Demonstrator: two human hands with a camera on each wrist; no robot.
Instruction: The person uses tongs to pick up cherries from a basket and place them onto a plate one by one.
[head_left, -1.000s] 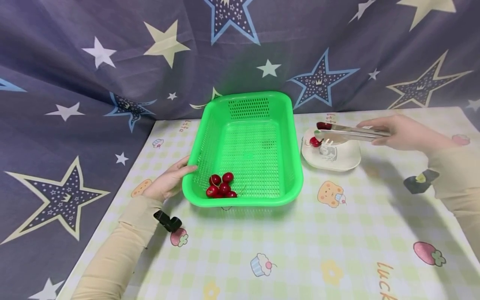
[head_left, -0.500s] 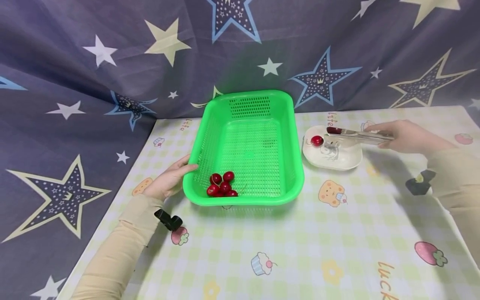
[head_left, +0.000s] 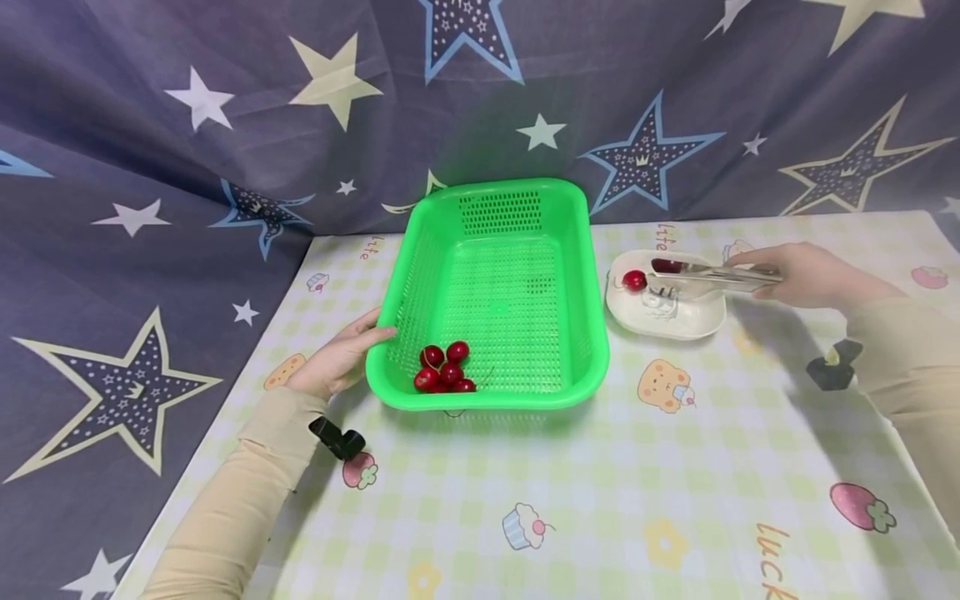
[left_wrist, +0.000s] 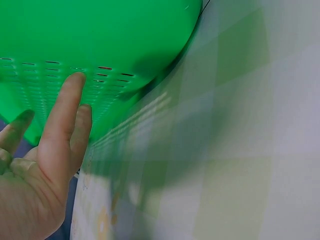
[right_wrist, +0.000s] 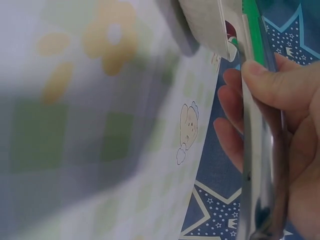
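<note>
My right hand (head_left: 806, 273) grips a pair of shiny metal tongs (right_wrist: 260, 165), thumb on one arm and fingers on the other. The tongs' tips lie over the white dish (head_left: 667, 325), just right of a red cherry (head_left: 634, 281) with a stem. A dark red patch shows at the upper tip. At the left side of the green basket (head_left: 491, 402), my left hand (head_left: 337, 358) rests its straight fingers against the wall, as the left wrist view also shows. Several red cherries (head_left: 450, 372) are gathered in the basket's near left corner.
A checked tablecloth (head_left: 420, 517) with printed cakes and fruit covers the table. Behind it hangs a dark curtain (head_left: 480, 117) with stars. The dish stands to the right of the basket, with a narrow gap between them.
The tongs have drawn back right from over the cherry in the dish, then dipped slightly, their tips closing up and parting a little. The left hand and basket stay put.
</note>
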